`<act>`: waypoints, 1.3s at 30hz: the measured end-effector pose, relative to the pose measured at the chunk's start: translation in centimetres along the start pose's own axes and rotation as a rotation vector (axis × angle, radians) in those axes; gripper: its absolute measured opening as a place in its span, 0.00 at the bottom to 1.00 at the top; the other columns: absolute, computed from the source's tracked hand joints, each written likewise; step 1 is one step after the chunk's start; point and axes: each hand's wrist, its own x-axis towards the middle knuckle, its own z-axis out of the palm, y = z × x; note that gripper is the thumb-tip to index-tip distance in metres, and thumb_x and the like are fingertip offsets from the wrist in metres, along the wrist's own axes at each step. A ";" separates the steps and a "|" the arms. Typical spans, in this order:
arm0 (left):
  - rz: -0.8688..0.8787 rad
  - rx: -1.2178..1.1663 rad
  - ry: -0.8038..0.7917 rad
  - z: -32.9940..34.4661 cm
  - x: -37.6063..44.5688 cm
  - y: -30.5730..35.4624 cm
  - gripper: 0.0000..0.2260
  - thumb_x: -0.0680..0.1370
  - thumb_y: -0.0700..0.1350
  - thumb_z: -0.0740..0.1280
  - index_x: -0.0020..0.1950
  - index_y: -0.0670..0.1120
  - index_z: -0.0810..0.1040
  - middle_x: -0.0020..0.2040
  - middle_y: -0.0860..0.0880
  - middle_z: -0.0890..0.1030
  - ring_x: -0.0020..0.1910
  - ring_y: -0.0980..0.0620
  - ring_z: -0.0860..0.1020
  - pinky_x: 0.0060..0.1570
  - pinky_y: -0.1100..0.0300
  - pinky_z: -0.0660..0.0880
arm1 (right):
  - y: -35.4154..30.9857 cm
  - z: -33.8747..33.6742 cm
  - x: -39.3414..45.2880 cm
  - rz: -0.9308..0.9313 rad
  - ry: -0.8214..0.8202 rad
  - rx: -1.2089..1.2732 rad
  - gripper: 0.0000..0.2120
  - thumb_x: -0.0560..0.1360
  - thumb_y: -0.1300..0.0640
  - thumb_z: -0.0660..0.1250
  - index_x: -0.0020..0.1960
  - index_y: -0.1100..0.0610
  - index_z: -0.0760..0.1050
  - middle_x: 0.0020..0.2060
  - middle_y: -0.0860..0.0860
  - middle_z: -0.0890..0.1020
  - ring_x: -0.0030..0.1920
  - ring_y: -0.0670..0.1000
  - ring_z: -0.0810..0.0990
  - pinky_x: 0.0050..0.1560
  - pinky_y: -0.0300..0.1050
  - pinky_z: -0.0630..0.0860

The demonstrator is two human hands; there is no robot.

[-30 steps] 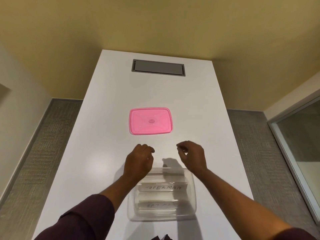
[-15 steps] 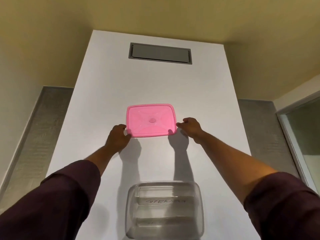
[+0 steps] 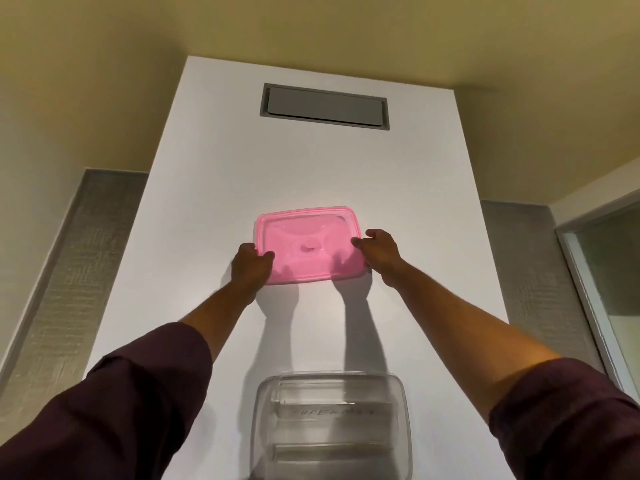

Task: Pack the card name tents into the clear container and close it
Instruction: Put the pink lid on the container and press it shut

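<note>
- Your left hand (image 3: pixel 250 268) and right hand (image 3: pixel 378 253) grip the pink lid (image 3: pixel 308 245) by its side edges.
- The clear container (image 3: pixel 332 424), name tents (image 3: pixel 330 412) inside, sits open at the near counter (image 3: pixel 207 202) edge.
- A grey hatch (image 3: pixel 325 105) lies far.

The only writing stands on a card tent (image 3: pixel 332 412) inside the clear container (image 3: pixel 403 403): a handwritten word seen through the plastic, blurred, with letters that look like "SUPERMAN" but cannot be read with certainty. A second tent (image 3: pixel 329 455) nearer the camera shows no legible marks. The pink lid (image 3: pixel 308 245) bears no readable text.
</note>
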 end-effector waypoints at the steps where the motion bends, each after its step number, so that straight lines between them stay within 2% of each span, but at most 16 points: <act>1: 0.011 -0.005 0.004 -0.2 -0.8 0.2 0.25 0.75 0.46 0.69 0.71 0.42 0.71 0.62 0.43 0.78 0.61 0.41 0.77 0.61 0.51 0.75 | 0.1 -0.3 -0.7 -0.014 0.007 0.001 0.33 0.75 0.48 0.71 0.77 0.57 0.66 0.62 0.54 0.81 0.61 0.59 0.81 0.67 0.59 0.76; 6: 0.079 -0.106 0.030 -1.3 -5.1 0.9 0.25 0.77 0.47 0.70 0.72 0.44 0.70 0.68 0.47 0.77 0.64 0.44 0.76 0.66 0.49 0.74 | 0.9 -2.1 -4.7 -0.086 0.045 0.094 0.30 0.77 0.49 0.70 0.75 0.56 0.67 0.57 0.50 0.80 0.60 0.56 0.81 0.65 0.59 0.78; 11: 0.186 -0.221 0.034 -2.8 -9.9 0.8 0.18 0.79 0.44 0.68 0.68 0.45 0.76 0.63 0.47 0.80 0.61 0.43 0.79 0.66 0.47 0.75 | 2.5 -4.4 -9.7 -0.126 0.079 0.234 0.26 0.79 0.47 0.69 0.73 0.54 0.70 0.58 0.54 0.82 0.59 0.56 0.82 0.62 0.59 0.80; 15: 0.330 -0.176 0.072 -3.6 -13.4 0.8 0.15 0.78 0.42 0.70 0.64 0.49 0.77 0.54 0.49 0.80 0.47 0.51 0.80 0.50 0.56 0.77 | 4.4 -5.7 -13.3 -0.175 0.076 0.257 0.24 0.79 0.50 0.70 0.73 0.51 0.71 0.60 0.55 0.82 0.62 0.57 0.80 0.66 0.62 0.77; 17: 0.335 -0.226 0.038 -3.9 -14.8 1.1 0.14 0.78 0.39 0.69 0.62 0.48 0.77 0.50 0.48 0.78 0.43 0.48 0.79 0.43 0.55 0.79 | 5.1 -5.9 -15.2 -0.202 0.068 0.249 0.26 0.78 0.51 0.72 0.73 0.50 0.70 0.63 0.55 0.80 0.63 0.56 0.79 0.66 0.62 0.76; 19: 0.301 -0.287 -0.012 -4.1 -15.8 1.8 0.14 0.79 0.36 0.66 0.63 0.45 0.76 0.50 0.46 0.75 0.39 0.46 0.78 0.39 0.54 0.80 | 5.4 -5.7 -16.8 -0.243 0.048 0.180 0.29 0.77 0.49 0.72 0.75 0.50 0.68 0.68 0.56 0.78 0.66 0.56 0.78 0.68 0.58 0.75; 21: 0.280 -0.315 -0.040 -4.2 -16.8 2.6 0.14 0.79 0.34 0.65 0.64 0.44 0.76 0.51 0.44 0.74 0.34 0.45 0.77 0.42 0.50 0.80 | 5.7 -5.1 -18.3 -0.345 0.066 -0.040 0.31 0.78 0.45 0.71 0.78 0.51 0.67 0.73 0.54 0.74 0.72 0.56 0.73 0.72 0.55 0.70; 23: 0.281 -0.339 -0.046 -4.1 -17.8 3.3 0.15 0.78 0.34 0.64 0.64 0.43 0.76 0.51 0.43 0.74 0.33 0.45 0.78 0.46 0.48 0.80 | 5.7 -4.1 -19.8 -0.488 0.120 -0.240 0.33 0.79 0.39 0.66 0.78 0.53 0.66 0.77 0.53 0.70 0.78 0.57 0.65 0.77 0.57 0.63; 26: 0.299 -0.369 -0.038 -3.9 -19.6 4.4 0.16 0.78 0.35 0.66 0.65 0.44 0.76 0.50 0.45 0.76 0.38 0.46 0.79 0.47 0.48 0.82 | 5.1 -2.3 -22.0 -0.648 0.178 -0.388 0.37 0.76 0.27 0.54 0.79 0.46 0.65 0.81 0.49 0.63 0.83 0.56 0.52 0.80 0.62 0.53; 28: 0.312 -0.356 -0.029 -3.6 -20.8 5.0 0.16 0.78 0.37 0.68 0.65 0.44 0.76 0.53 0.45 0.78 0.45 0.46 0.81 0.49 0.48 0.83 | 4.7 -1.2 -23.0 -0.734 0.196 -0.464 0.39 0.74 0.22 0.49 0.79 0.41 0.63 0.82 0.45 0.60 0.83 0.53 0.49 0.79 0.67 0.48; 29: 0.318 -0.343 -0.028 -3.4 -21.4 5.2 0.16 0.78 0.38 0.68 0.65 0.44 0.76 0.55 0.44 0.79 0.48 0.45 0.82 0.51 0.47 0.83 | 4.5 -0.8 -23.3 -0.762 0.186 -0.481 0.39 0.74 0.22 0.49 0.78 0.40 0.62 0.81 0.43 0.60 0.83 0.52 0.50 0.78 0.67 0.47; 31: 0.350 -0.304 -0.027 -2.9 -22.6 5.4 0.16 0.77 0.40 0.70 0.65 0.45 0.76 0.56 0.44 0.80 0.52 0.43 0.83 0.53 0.46 0.83 | 4.1 -0.3 -23.8 -0.820 0.172 -0.463 0.33 0.77 0.29 0.58 0.78 0.42 0.64 0.80 0.44 0.64 0.82 0.52 0.57 0.79 0.65 0.53; 33: 0.401 -0.263 -0.022 -2.5 -23.8 5.5 0.17 0.76 0.44 0.72 0.65 0.45 0.77 0.56 0.46 0.81 0.52 0.44 0.83 0.52 0.47 0.84 | 3.9 0.0 -24.2 -0.890 0.195 -0.404 0.28 0.79 0.44 0.68 0.77 0.47 0.67 0.77 0.47 0.70 0.79 0.54 0.66 0.77 0.61 0.65; 34: 0.417 -0.267 -0.029 -2.3 -24.2 5.4 0.18 0.76 0.46 0.73 0.65 0.45 0.77 0.55 0.46 0.81 0.52 0.45 0.83 0.52 0.48 0.84 | 3.9 0.0 -24.3 -0.912 0.211 -0.371 0.27 0.80 0.51 0.70 0.77 0.49 0.68 0.75 0.48 0.73 0.76 0.55 0.70 0.75 0.58 0.69; 36: 0.423 -0.341 -0.095 -2.2 -24.9 5.1 0.19 0.77 0.49 0.73 0.65 0.45 0.78 0.55 0.45 0.82 0.50 0.44 0.85 0.50 0.47 0.84 | 4.0 -0.2 -24.7 -0.919 0.249 -0.306 0.25 0.81 0.59 0.68 0.77 0.50 0.69 0.71 0.49 0.78 0.70 0.53 0.76 0.70 0.51 0.75; 39: 0.424 -0.415 -0.219 -2.4 -25.2 4.0 0.17 0.79 0.52 0.70 0.65 0.45 0.78 0.56 0.44 0.82 0.48 0.47 0.86 0.52 0.49 0.84 | 3.8 -1.1 -25.2 -0.788 0.231 -0.070 0.19 0.82 0.59 0.64 0.71 0.50 0.75 0.58 0.46 0.85 0.59 0.52 0.83 0.56 0.39 0.78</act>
